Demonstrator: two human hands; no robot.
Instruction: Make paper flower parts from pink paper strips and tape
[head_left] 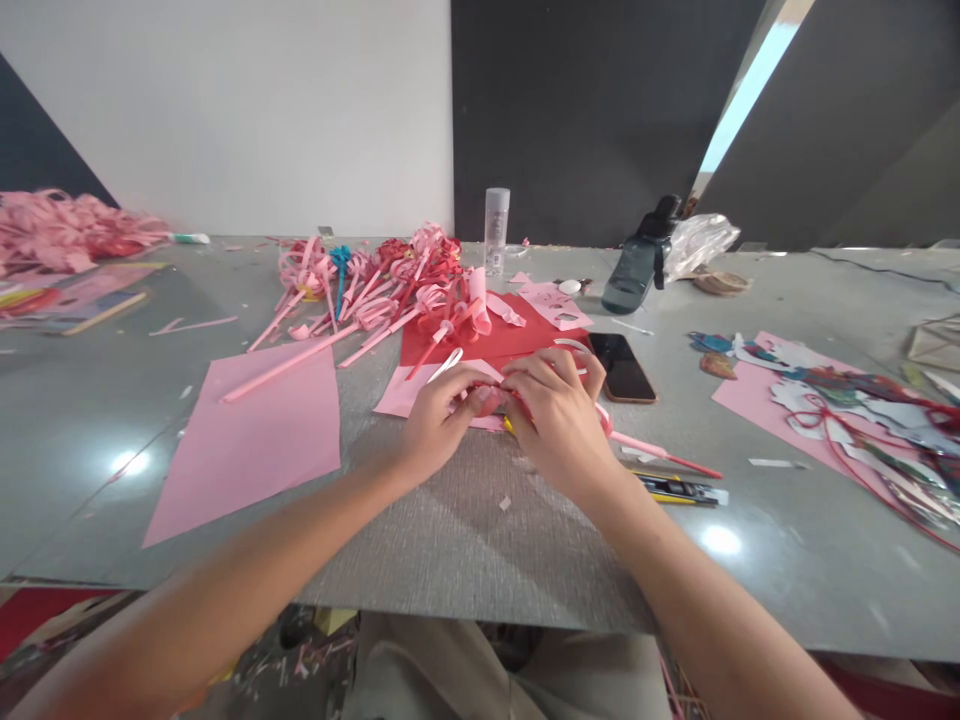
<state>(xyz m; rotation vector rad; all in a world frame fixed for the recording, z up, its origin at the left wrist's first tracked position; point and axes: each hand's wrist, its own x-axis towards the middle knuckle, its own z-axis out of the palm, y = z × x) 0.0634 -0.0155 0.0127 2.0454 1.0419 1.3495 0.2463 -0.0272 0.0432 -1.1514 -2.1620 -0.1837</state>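
Note:
My left hand (442, 415) and my right hand (559, 415) meet at the middle of the table, fingertips pressed around a small red and pink paper piece (489, 401). The fingers hide most of it. A pink paper stick (637, 444) with a red end sticks out to the right from under my right hand. Below and behind the hands lie a pink sheet (399, 391) and a red sheet (424, 345). Part of something yellow shows between the hands.
Behind stand curled paper flowers (375, 290), a clear bottle (496, 230) and a dark bottle (634, 268). A phone (622, 368) and a cutter (679, 490) lie right. Pink paper (262, 430) lies left; cut-outs on pink paper (757, 395) lie far right.

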